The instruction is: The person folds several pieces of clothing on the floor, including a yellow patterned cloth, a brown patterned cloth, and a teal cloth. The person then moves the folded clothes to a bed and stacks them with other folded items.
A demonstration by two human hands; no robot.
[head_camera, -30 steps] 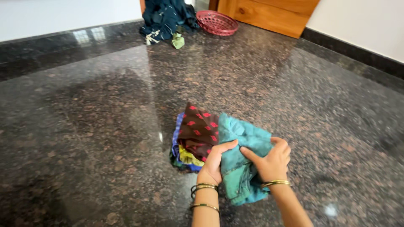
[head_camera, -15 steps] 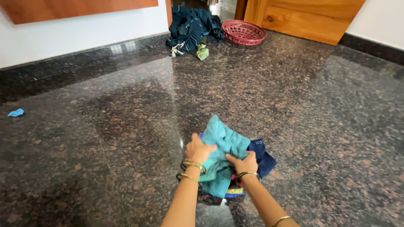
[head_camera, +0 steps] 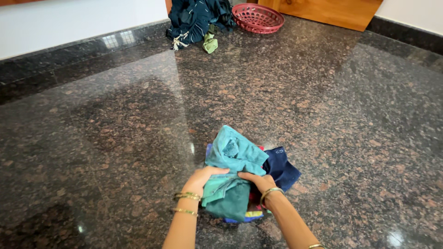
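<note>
Your left hand and right hand both grip the teal cloth atop the folded pile on the floor; pull unevenly and the pile beneath could slide apart

Glossy speckled granite floor, white wall, wooden door beyond.

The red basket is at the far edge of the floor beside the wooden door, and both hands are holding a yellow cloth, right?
Not quite: the cloth is teal, not yellow, as the head view shows. Both the left hand and right hand hold it; the red basket placement is right.
</note>
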